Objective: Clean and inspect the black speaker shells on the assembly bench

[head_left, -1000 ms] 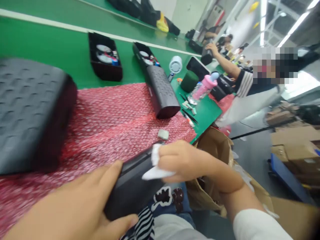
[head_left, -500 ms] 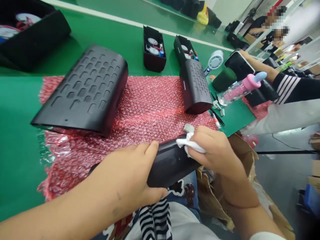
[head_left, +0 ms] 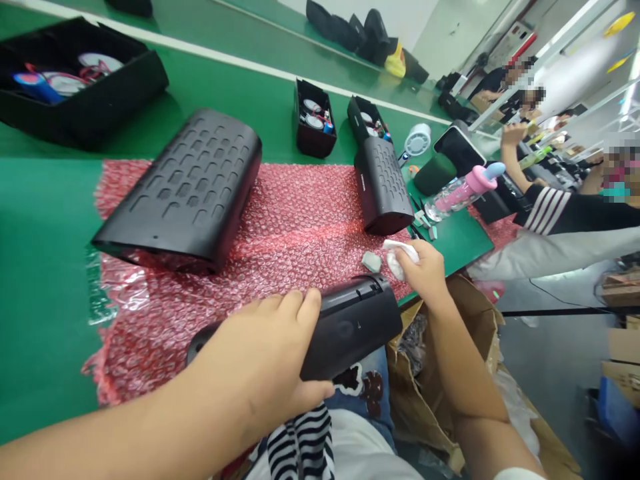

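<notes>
Green table (head_left: 40, 300): spreads out beneath the bubble wrap (head_left: 300, 193).
Bubble wrap: red, lying flat, probably there to cushion the black parts against scratches.
Large shell (head_left: 185, 180): rests dimpled face up on the wrap's left half, perhaps to spare that face.
Topless case (head_left: 115, 110): stands beyond the wrap's far left corner, hollow side up, which would keep its insides reachable.
Black case (head_left: 357, 327): lies tilted at the wrap's near edge, partly over the lap, seemingly to suit both hands.
Small shell (head_left: 385, 180): sits dimpled side up on the wrap's right end.
Left hand (head_left: 270, 347): grips the black case, fingers over its top, thumb on its near side, apparently to steady it.
Right hand (head_left: 425, 270): hangs by the wrap's near right corner, fingertips pinching the white cloth (head_left: 400, 257).
Pale block (head_left: 371, 261): lies on the wrap's right part, between the black case and the small shell.
Change at the black case: half a second ago the cloth covered its right end; now that end is bare.
Change at the cloth: it has come off to the right, apart from the black case; the left hand's hold looks unchanged.
</notes>
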`<state>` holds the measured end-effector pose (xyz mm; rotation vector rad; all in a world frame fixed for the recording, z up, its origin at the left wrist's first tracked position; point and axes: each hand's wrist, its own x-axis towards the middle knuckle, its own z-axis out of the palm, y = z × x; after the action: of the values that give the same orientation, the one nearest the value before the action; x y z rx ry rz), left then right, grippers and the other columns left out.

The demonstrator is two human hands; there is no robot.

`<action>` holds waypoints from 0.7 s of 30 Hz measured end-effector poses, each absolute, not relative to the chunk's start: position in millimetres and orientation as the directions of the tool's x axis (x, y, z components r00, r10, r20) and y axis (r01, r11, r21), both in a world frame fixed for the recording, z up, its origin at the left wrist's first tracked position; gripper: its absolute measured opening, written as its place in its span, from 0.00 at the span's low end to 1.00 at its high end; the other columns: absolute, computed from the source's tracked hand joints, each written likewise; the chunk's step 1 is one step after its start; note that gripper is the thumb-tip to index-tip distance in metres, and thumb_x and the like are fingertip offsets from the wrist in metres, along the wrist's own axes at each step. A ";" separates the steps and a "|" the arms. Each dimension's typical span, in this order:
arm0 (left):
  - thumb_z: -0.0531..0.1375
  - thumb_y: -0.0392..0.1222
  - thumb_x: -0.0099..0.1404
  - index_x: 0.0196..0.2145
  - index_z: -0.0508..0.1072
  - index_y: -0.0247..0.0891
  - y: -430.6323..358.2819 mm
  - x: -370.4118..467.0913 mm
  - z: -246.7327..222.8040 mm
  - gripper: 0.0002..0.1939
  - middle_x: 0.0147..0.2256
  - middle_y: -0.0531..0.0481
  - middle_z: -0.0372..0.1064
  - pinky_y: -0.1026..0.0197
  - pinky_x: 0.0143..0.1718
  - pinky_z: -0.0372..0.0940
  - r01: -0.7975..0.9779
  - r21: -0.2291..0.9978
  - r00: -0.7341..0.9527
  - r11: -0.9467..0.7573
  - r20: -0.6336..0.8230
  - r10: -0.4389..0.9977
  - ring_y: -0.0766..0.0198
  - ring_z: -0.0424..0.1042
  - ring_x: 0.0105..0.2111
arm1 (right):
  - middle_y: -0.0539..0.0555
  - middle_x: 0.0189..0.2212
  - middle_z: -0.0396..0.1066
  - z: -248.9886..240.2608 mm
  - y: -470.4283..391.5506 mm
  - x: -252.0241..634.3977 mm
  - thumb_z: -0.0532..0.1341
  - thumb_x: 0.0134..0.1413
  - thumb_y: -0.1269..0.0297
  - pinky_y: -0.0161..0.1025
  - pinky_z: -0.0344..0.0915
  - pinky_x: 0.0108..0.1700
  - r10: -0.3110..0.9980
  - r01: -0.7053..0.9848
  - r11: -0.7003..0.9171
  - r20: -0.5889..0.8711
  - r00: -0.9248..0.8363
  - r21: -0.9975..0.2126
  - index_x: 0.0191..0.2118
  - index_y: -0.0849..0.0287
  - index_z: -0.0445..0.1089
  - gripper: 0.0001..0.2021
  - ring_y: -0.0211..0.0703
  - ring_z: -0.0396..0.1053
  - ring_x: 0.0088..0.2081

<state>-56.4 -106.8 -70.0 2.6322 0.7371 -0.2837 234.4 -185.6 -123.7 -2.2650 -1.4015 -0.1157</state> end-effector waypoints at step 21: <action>0.62 0.65 0.49 0.44 0.67 0.39 -82.0 -55.6 -65.2 0.32 0.41 0.43 0.73 0.47 0.37 0.67 0.523 0.371 0.845 -0.768 -0.342 0.410 0.44 0.74 0.39 | 0.71 0.61 0.55 -58.5 -185.7 140.0 0.71 0.41 0.52 0.63 0.49 0.64 0.913 0.917 0.373 -0.122 -0.390 -0.141 0.64 0.71 0.51 0.48 0.65 0.52 0.63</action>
<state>-55.6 -82.0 -65.2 2.5630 0.6878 -0.3329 140.0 -185.7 -58.5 -1.7476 -2.6224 0.2944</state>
